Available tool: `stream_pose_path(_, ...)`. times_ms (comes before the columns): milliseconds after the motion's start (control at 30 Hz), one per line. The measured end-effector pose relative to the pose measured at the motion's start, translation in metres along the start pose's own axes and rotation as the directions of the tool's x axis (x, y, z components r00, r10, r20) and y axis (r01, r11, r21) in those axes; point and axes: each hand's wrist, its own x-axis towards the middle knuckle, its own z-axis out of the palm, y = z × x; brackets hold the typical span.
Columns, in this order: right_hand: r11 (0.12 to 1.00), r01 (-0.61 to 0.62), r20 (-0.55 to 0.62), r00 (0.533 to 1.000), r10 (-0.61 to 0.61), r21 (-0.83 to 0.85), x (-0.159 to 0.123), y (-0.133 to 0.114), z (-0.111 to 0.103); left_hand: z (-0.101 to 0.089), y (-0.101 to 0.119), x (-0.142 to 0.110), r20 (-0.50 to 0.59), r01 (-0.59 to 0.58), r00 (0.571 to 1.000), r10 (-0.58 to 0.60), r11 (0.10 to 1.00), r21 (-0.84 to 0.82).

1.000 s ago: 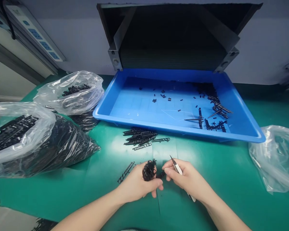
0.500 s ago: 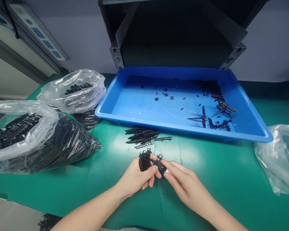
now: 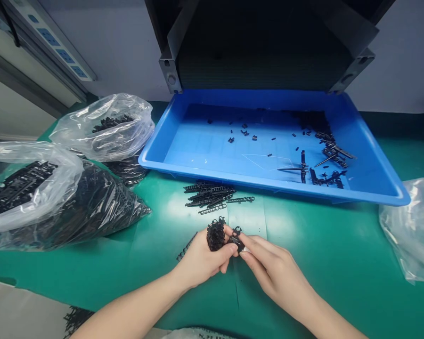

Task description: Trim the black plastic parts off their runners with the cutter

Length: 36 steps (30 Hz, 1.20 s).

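My left hand (image 3: 201,256) is closed around a bundle of black plastic strips (image 3: 216,234), their ringed ends pointing up. Between both hands is a small black plastic part (image 3: 236,240) with a ring at its top; the thumb and fingers of my right hand (image 3: 268,259) pinch it, and my left fingertips touch its other side. How its lower end is shaped is hidden by the fingers. Just beyond my hands lies a loose pile of black perforated strips (image 3: 210,194) on the green mat (image 3: 144,287). Another single strip (image 3: 186,248) lies partly behind my left hand.
A blue tray (image 3: 268,181) with scattered small black pieces stands behind the pile, under a dark conveyor-like chute (image 3: 261,52). Two clear bags of black parts (image 3: 106,207) crowd the left side. Another clear plastic bag (image 3: 415,235) lies at the right edge.
The view has shifted slightly. My hands have drawn closer together around the small black part, and a single strip now shows beside my left hand.
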Motion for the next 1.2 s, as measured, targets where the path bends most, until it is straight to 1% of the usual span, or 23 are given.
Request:
stream_pose_path(200, 0.999, 0.024, -0.044, 0.999, -0.022, 0.048, -0.001, -0.002, 0.004, 0.003, -0.001, 0.001, -0.04, -0.067, 0.997, 0.067, 0.998, 0.022)
stream_pose_path(433, 1.0, 0.007, -0.076, 0.997, -0.005, 0.026, 0.0, -0.003, 0.01, 0.008, 0.0, -0.001, -0.081, -0.048, 0.995, 0.051, 0.998, 0.04)
stream_pose_path(567, 1.0, -0.01, -0.105, 0.994, 0.01, 0.002, 0.0, 0.002, 0.01, 0.007, 0.013, -0.001, -0.097, -0.019, 0.995, 0.024, 0.999, 0.044)
stream_pose_path(633, 0.999, -0.033, -0.131, 0.991, 0.028, -0.035, 0.001, 0.003, 0.008, 0.002, 0.023, -0.001, -0.178, -0.042, 0.983, 0.05, 0.998, 0.045)
stream_pose_path(733, 0.992, -0.033, -0.149, 0.989, 0.014, -0.123, 0.004, -0.001, 0.007, -0.011, 0.033, -0.001, -0.328, -0.157, 0.928, 0.174, 0.985, 0.076)
stream_pose_path(800, 0.979, 0.006, -0.101, 0.995, -0.026, -0.202, 0.005, -0.006, 0.011, -0.019, 0.034, -0.001, -0.369, -0.225, 0.899, 0.238, 0.971, 0.078)
stream_pose_path(867, 0.955, 0.035, 0.007, 0.999, -0.034, -0.294, 0.006, -0.012, 0.02, -0.025, 0.034, -0.002, -0.377, -0.259, 0.888, 0.264, 0.964, 0.066)
stream_pose_path(933, 0.921, 0.046, 0.115, 0.993, -0.001, -0.386, 0.005, -0.014, 0.031, -0.027, 0.033, -0.002, -0.37, -0.262, 0.89, 0.265, 0.963, 0.06)
stream_pose_path(1000, 0.895, 0.039, 0.166, 0.985, 0.039, -0.444, 0.004, -0.013, 0.037, -0.027, 0.033, -0.002, -0.35, -0.244, 0.903, 0.249, 0.968, 0.058)
stream_pose_path(1067, 0.918, 0.01, 0.181, 0.981, 0.068, -0.398, 0.003, -0.007, 0.036, -0.028, 0.034, -0.002, -0.338, -0.219, 0.914, 0.225, 0.974, 0.056)
stream_pose_path(1133, 0.967, -0.044, 0.19, 0.977, 0.093, -0.251, 0.003, 0.0, 0.026, -0.029, 0.034, -0.001, -0.344, -0.183, 0.916, 0.205, 0.978, 0.096)
stream_pose_path(1200, 0.992, -0.085, 0.195, 0.975, 0.101, -0.089, 0.002, 0.006, 0.011, -0.031, 0.033, 0.0, -0.345, -0.136, 0.918, 0.194, 0.973, 0.186)
